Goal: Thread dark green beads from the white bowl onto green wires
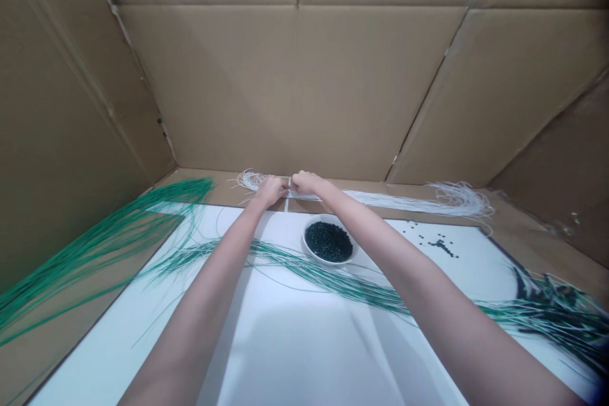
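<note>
Logging remotely: I have left hand [272,190] and right hand [305,182] curled at the white strands [394,202], near 11 o'clock from the bowl [329,262]; how tightly closed, or gripping what, I cannot tell. Strands span 10 to 2 o'clock.

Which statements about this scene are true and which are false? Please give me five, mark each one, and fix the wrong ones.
1. The left hand and right hand are far apart. False: they are close together, at the white strands.

2. A bundle of green strands crosses the white surface on the near side of the white bowl. True.

3. The bowl is filled with white pieces. False: it holds small dark pieces.

4. Some loose dark pieces lie to the right of the bowl. True.

5. Cardboard rises behind the hands. True.
</note>
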`<state>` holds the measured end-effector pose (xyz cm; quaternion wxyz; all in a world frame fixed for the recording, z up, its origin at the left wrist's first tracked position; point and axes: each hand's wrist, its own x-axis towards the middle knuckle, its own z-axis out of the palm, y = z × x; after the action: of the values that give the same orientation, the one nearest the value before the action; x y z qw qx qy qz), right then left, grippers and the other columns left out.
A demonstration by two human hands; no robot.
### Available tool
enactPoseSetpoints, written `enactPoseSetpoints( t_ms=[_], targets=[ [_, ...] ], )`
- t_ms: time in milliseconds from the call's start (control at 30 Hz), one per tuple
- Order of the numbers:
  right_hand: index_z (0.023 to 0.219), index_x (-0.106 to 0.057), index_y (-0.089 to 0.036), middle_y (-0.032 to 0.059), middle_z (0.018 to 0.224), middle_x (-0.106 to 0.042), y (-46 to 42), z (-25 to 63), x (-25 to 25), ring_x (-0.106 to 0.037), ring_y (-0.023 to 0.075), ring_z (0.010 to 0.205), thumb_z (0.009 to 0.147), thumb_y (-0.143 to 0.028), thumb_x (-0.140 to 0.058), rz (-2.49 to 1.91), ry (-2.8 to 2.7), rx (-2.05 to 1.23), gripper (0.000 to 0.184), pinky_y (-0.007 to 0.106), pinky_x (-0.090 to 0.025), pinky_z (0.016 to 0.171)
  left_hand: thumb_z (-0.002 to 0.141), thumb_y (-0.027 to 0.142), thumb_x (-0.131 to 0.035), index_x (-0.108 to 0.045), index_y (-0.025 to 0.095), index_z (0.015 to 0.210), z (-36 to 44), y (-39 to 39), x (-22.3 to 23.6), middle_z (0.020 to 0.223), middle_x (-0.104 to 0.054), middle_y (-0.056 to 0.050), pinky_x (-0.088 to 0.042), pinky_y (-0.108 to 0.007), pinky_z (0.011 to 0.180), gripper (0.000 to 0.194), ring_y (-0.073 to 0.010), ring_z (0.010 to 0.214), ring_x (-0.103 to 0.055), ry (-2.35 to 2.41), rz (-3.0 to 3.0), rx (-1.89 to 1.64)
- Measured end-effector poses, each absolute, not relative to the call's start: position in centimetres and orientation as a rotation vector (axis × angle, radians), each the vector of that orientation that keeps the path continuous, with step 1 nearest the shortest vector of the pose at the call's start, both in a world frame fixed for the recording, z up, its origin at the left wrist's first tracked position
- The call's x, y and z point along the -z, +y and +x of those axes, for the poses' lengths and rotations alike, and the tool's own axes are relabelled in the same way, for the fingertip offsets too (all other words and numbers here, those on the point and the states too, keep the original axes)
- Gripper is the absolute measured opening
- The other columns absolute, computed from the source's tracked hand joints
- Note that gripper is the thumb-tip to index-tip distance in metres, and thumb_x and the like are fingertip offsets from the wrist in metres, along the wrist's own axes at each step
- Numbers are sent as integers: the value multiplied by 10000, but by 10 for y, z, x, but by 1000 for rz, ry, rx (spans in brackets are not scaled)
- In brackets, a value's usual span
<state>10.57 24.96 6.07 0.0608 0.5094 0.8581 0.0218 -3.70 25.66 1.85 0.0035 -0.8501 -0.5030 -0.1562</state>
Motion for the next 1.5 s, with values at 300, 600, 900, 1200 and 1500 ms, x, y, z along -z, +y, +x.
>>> enactPoseSetpoints(
  t_ms=[300,600,900,1200,1500],
  targets=[
    [961,-586,-158,142,999,-597,233,138,-84,-573,234,909,809,-179,-394,1651,2629,-158,246,283,-420,687,796,176,-427,-608,162,812,-33,244,-32,869,-633,-113,-335,-315,855,182,-212,925,-541,-1562,-2584,500],
    [912,-544,-136,136,894,-597,201,265,-121,-559,186,759,792,-97,-378,1928,2550,-287,208,241,-366,594,705,113,-489,-618,149,658,-86,234,-65,773,-643,-139,-370,-338,804,141,-265,880,-572,-1775,-2438,684],
    [933,-522,-134,105,835,-612,159,340,-138,-543,157,716,824,-137,-357,2208,2555,-331,198,224,-382,610,755,341,-494,-658,135,762,-89,208,-99,787,-680,-107,-453,-278,712,263,-215,799,-612,-2062,-2436,1173],
    [903,-519,-161,12,681,-598,115,259,-156,-528,107,612,842,-206,-353,1955,3119,-89,183,193,-378,605,795,533,-380,-565,52,947,44,174,-109,927,-625,-216,-506,-304,676,538,-226,835,-618,-2311,-2811,2589],
    [902,-583,-167,56,806,-649,82,249,-111,-584,139,709,794,-134,-429,1752,2792,85,191,193,-380,616,868,320,-376,-473,138,1130,23,139,-119,821,-627,-66,-458,-204,613,334,-71,591,-562,-1465,-2892,2912]
  ],
)
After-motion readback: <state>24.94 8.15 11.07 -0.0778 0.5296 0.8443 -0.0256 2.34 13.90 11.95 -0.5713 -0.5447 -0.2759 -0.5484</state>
